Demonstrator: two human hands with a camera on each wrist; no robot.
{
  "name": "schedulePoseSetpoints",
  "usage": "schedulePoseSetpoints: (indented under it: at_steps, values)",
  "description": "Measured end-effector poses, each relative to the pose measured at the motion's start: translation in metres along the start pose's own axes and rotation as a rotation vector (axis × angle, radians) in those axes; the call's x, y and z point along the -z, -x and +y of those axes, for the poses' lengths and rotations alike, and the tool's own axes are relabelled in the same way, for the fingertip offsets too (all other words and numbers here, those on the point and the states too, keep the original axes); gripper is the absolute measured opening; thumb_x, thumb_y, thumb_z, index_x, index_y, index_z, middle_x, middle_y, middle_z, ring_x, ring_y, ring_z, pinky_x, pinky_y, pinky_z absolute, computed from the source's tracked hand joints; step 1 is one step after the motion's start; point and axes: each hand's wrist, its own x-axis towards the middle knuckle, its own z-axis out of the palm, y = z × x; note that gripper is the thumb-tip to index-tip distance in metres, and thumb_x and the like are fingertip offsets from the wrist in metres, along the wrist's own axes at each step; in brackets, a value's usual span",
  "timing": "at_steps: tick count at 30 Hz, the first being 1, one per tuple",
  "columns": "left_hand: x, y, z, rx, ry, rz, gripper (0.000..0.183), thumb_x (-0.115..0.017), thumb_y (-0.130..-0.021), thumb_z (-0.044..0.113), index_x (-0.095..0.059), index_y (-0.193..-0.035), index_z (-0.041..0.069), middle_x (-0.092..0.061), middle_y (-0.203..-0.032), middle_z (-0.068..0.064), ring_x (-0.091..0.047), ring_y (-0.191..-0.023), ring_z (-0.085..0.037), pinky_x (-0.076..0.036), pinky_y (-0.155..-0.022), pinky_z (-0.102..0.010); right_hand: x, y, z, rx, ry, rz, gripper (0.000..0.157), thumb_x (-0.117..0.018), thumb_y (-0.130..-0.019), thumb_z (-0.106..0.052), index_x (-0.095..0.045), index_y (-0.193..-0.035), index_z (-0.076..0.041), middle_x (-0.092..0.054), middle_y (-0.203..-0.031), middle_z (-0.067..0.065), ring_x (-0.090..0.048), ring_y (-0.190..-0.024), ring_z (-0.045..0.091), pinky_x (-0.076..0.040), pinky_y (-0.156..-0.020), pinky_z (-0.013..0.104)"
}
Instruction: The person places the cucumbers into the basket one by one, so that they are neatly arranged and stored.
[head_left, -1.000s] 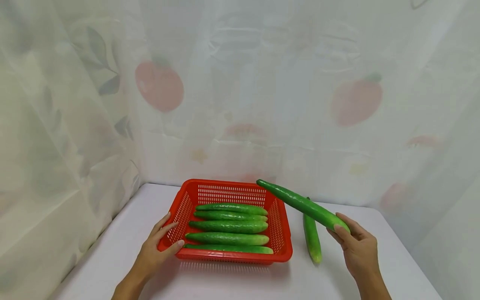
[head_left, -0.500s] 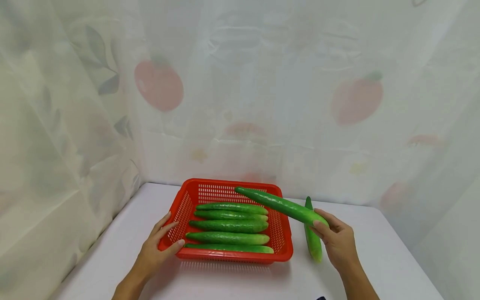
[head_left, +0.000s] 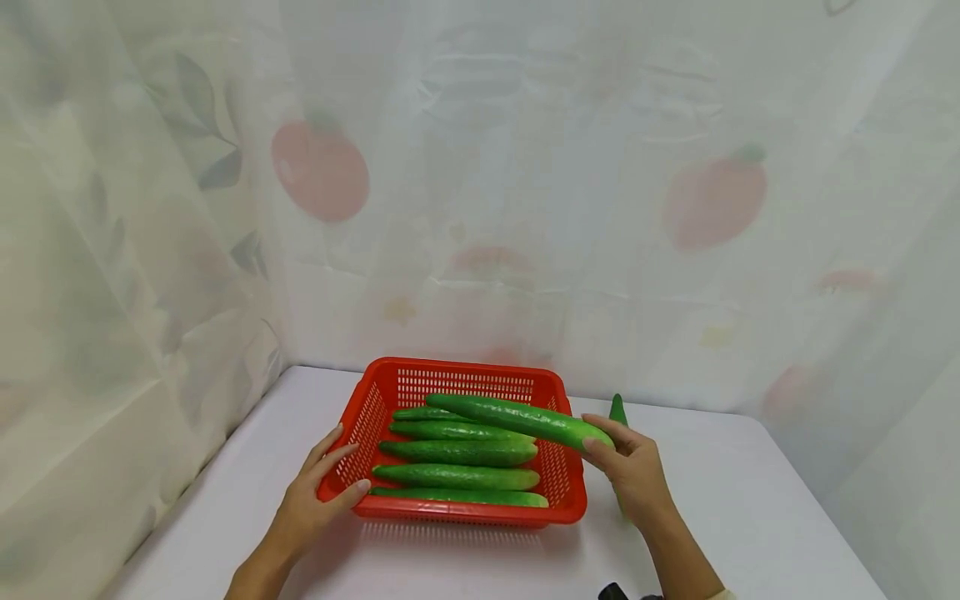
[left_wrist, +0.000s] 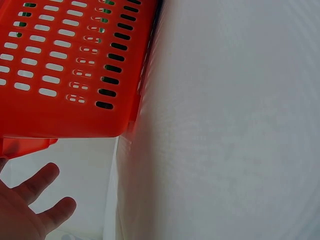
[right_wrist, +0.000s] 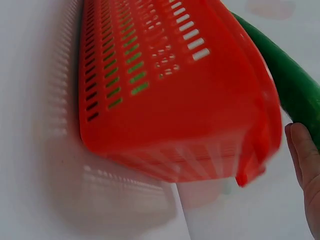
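A long green cucumber [head_left: 525, 418] slants over the right side of the red basket [head_left: 480, 515], its dark tip pointing left. My right hand [head_left: 628, 462] grips its paler end between thumb and fingers, just beyond the basket's right rim; in the right wrist view the fingers [right_wrist: 303, 150] lie against the cucumber [right_wrist: 290, 75]. Inside the basket, several cucumbers [head_left: 457, 452] lie side by side. My left hand [head_left: 303, 500] rests at the basket's left front corner, fingers spread and mostly straight, thumb on the rim. Two fingers [left_wrist: 57, 212] stand apart from the basket wall [left_wrist: 60, 117] in the left wrist view.
One more cucumber [head_left: 617, 410] lies on the white table [head_left: 705, 483] to the right, mostly hidden behind my right hand. A patterned curtain [head_left: 480, 208] hangs behind and beside the table. A small black object [head_left: 612, 592] shows at the bottom edge near my right forearm.
My right hand has carried the cucumber leftward and lowered its tip, from beside the basket to above the cucumbers inside. My left hand and the basket stay put.
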Motion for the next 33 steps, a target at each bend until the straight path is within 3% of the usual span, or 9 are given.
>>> schedulePoseSetpoints:
  at_steps: [11, 18, 25, 27, 31, 33]
  values:
    - [-0.001, 0.000, 0.002, -0.002, 0.010, -0.002, 0.053, -0.075, -0.085, 0.028, -0.058, -0.132, 0.009, -0.029, -0.153, 0.003, -0.029, -0.136, -0.030, -0.032, -0.095, -0.061, -0.021, -0.004, 0.002, -0.052, 0.040, -0.092, 0.037, -0.071, -0.089, -0.016, -0.064, -0.124, -0.004, -0.060, -0.121, 0.014, -0.060, -0.102, 0.028, -0.052, -0.081, 0.034]
    - [0.000, 0.001, 0.003, -0.005, 0.012, -0.002, 0.053, -0.075, -0.085, 0.028, -0.058, -0.132, 0.009, -0.029, -0.153, 0.002, -0.029, -0.136, -0.030, -0.032, -0.095, -0.060, -0.033, -0.005, 0.000, -0.081, 0.058, -0.149, 0.038, -0.072, -0.089, -0.019, -0.065, -0.124, -0.007, -0.062, -0.113, 0.014, -0.060, -0.099, 0.031, -0.051, -0.081, 0.051]
    - [0.002, 0.001, 0.003, -0.004, 0.011, -0.001, 0.053, -0.075, -0.085, 0.027, -0.058, -0.132, 0.008, -0.029, -0.154, 0.002, -0.029, -0.135, -0.030, -0.032, -0.095, -0.059, -0.045, -0.010, -0.001, -0.072, 0.100, -0.250, 0.041, -0.071, -0.089, -0.019, -0.063, -0.126, -0.002, -0.063, -0.114, 0.012, -0.059, -0.100, 0.029, -0.052, -0.082, 0.039]
    - [0.002, 0.001, 0.003, -0.004, -0.002, 0.000, 0.053, -0.075, -0.085, 0.027, -0.058, -0.131, 0.008, -0.029, -0.154, 0.002, -0.030, -0.135, -0.029, -0.034, -0.095, -0.057, -0.048, -0.010, -0.001, -0.071, 0.111, -0.268, 0.039, -0.070, -0.090, -0.018, -0.064, -0.125, -0.003, -0.063, -0.114, 0.012, -0.059, -0.099, 0.029, -0.052, -0.081, 0.039]
    - [0.003, 0.002, 0.003, 0.000, -0.040, 0.006, 0.052, -0.075, -0.085, 0.027, -0.059, -0.131, 0.010, -0.030, -0.153, 0.003, -0.031, -0.134, -0.025, -0.036, -0.095, -0.041, -0.055, -0.011, 0.000, -0.069, 0.146, -0.294, 0.035, -0.070, -0.090, -0.018, -0.066, -0.122, -0.004, -0.064, -0.109, 0.011, -0.061, -0.094, 0.027, -0.052, -0.080, 0.045]
    - [0.004, 0.002, 0.003, -0.002, -0.037, 0.007, 0.052, -0.076, -0.085, 0.026, -0.059, -0.131, 0.010, -0.030, -0.153, 0.004, -0.032, -0.134, -0.025, -0.036, -0.095, -0.041, -0.058, -0.012, 0.001, -0.065, 0.166, -0.313, 0.035, -0.070, -0.089, -0.018, -0.066, -0.121, -0.003, -0.065, -0.106, 0.011, -0.061, -0.089, 0.026, -0.052, -0.079, 0.049]
